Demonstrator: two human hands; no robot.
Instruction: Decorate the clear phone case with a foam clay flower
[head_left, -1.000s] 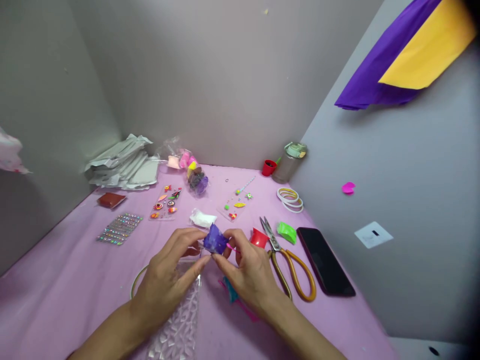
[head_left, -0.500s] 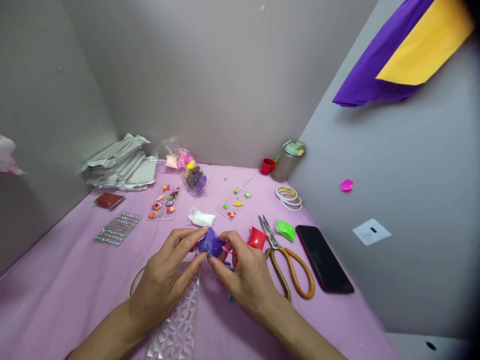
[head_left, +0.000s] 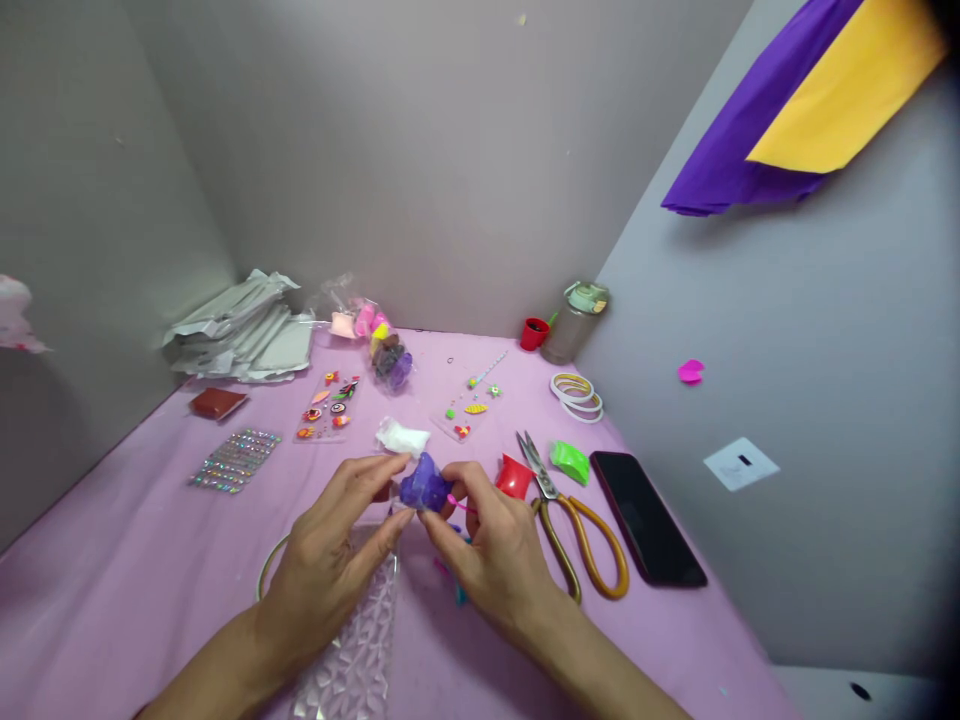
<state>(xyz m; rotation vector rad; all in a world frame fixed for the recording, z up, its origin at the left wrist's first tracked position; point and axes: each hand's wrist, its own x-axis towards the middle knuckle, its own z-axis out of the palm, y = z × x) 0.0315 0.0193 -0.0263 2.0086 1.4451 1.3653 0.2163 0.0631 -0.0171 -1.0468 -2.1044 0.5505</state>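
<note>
A lump of purple clay (head_left: 425, 484) in clear wrapping is held up between my two hands, over the pink cloth. My left hand (head_left: 337, 540) curves round its left side, with fingers above and thumb below at the wrapping. On the right side, my right hand (head_left: 487, 540) pinches the lump between thumb and fingers. A thin pink stick (head_left: 460, 503) also shows at these right fingers. Under the hands lies a clear embossed plastic sheet (head_left: 356, 650). Small blue and pink pieces beneath my right hand are mostly hidden.
Scissors (head_left: 574, 530), a red clay packet (head_left: 514, 477), a green packet (head_left: 570, 462) and a phone (head_left: 646, 517) lie to the right. A white packet (head_left: 403, 438) sits just ahead. Farther back are sticker sheets (head_left: 327, 405), tape rolls (head_left: 577, 397), a red cup (head_left: 534, 334) and a bottle (head_left: 574, 325).
The purple lump has turned and bulges more at its top. My left fingertips have parted from it slightly; my right hand has barely moved.
</note>
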